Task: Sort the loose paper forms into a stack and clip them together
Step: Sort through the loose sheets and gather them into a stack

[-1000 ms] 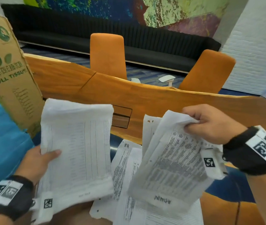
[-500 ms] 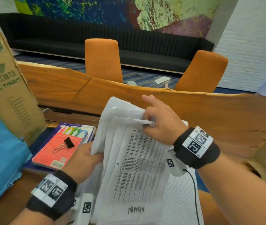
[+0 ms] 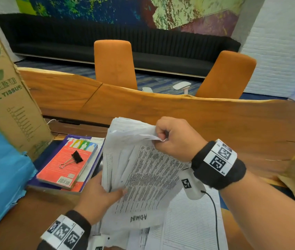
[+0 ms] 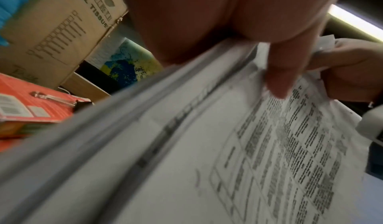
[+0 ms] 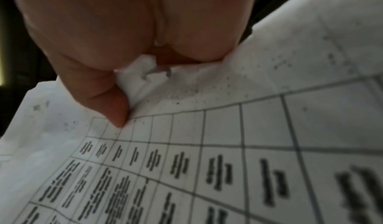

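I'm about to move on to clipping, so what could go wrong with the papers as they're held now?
The right hand crumples the top corner of the papers; it may crease or tear. The sheets fan unevenly at the left hand, so some could slip out. More sheets lie underneath, and the binder clip sits apart on the book while both hands are busy.

Head view is nicely lit for us, bright and even, soft shadows only, and the wood surface (image 3: 215,123) shows no harsh glare. Wide-angle bend is obvious though: the cardboard box (image 3: 8,98) leans hard at the left edge and the white brick wall (image 3: 278,51) curves on the right. Left wrist view is dimmer and smeary, the paper forms (image 4: 207,162) blur into streaks, with one bright strip light (image 4: 356,23) top right. Right wrist view goes dark behind the right hand (image 5: 134,31), print soft and out of focus.
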A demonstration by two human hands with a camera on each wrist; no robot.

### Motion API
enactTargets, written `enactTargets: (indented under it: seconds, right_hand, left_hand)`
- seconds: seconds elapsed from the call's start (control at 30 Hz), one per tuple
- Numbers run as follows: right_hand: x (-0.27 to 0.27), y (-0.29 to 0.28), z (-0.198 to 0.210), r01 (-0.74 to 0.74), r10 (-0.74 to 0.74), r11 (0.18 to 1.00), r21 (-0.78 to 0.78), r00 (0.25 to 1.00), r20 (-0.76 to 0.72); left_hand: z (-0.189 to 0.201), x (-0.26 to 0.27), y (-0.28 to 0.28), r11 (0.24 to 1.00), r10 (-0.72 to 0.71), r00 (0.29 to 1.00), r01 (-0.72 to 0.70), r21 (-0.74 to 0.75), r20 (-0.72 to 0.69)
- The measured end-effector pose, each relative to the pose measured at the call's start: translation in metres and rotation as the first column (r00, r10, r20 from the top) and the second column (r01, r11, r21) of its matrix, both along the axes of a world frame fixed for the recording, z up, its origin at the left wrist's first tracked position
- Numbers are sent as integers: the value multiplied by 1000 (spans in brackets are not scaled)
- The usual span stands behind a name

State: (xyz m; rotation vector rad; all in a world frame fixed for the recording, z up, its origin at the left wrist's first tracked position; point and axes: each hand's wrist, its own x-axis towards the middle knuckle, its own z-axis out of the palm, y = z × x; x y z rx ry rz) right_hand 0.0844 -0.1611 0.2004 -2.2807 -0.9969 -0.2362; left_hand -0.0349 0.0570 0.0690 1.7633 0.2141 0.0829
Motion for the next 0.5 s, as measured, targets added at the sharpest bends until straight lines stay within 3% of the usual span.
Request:
enactTargets:
  seconds: [0.23,0.33,0.37,0.43,0.5]
  right_hand:
    - [15,-9,-18,54,-51,998,13,985,-167]
    - [39,-38,-52,305,-236,930,205,923,-304]
    - [45,-49,-69,404,-324,896,185,879,-349]
    - [53,-70,-113,510,-496,856,-87,759,-421]
    - [51,-84,-158,422,-602,791,-444,666,-440]
  left_hand:
    - [-16,8,7,998,45,998,-47,-35,-40]
    - [-30,0,30,989,130,989,-134,-62,-66]
    - [-33,-3,41,980,183,979,-189,-64,-86]
    - [-43,-10,66,951,294,948,-303,-65,-120]
    - [-55,-16,92,924,359,913,-377,-65,-192]
